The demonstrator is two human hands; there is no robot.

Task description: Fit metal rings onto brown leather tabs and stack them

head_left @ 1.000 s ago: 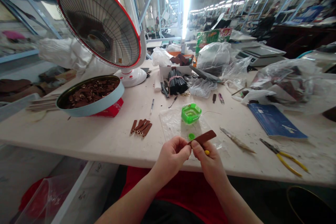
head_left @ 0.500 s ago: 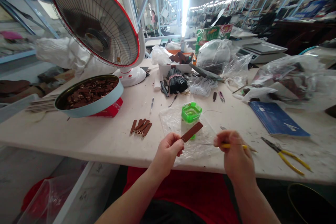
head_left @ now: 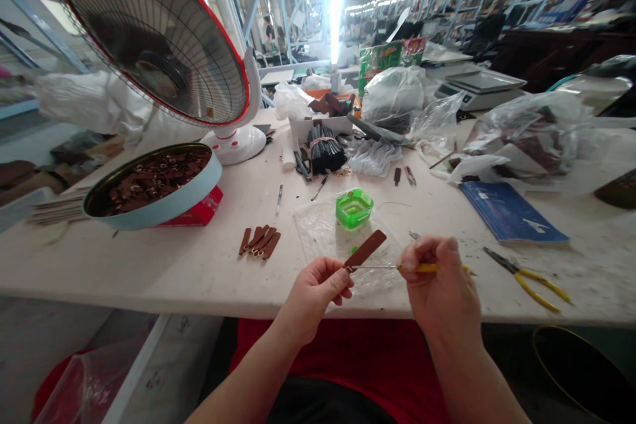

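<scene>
Between the thumb and fingers of my left hand [head_left: 320,291] is a brown leather strip [head_left: 366,249], its far end pointing up and to the right. My right hand [head_left: 440,285] grips a thin metal tool with a yellow handle [head_left: 423,267]. The tool's long tip reaches left to the near end of the strip, beside my left fingertips. Just beyond the strip stands a green plastic dish [head_left: 354,209] on a clear plastic sheet [head_left: 313,228]. To the left lie several brown leather strips with metal rings [head_left: 258,242].
A round tin [head_left: 154,204] full of ringed brown pieces rests on a red box [head_left: 193,210] beside a large fan heater [head_left: 159,40]. Yellow-handled pliers [head_left: 529,280] and a blue booklet [head_left: 511,212] lie at the right. Plastic bags [head_left: 527,139] and a black bundle [head_left: 325,149] sit farther back.
The tool in my right hand has moved left, and its tip now meets the near end of the leather strip. The whole view has shifted slightly to the right.
</scene>
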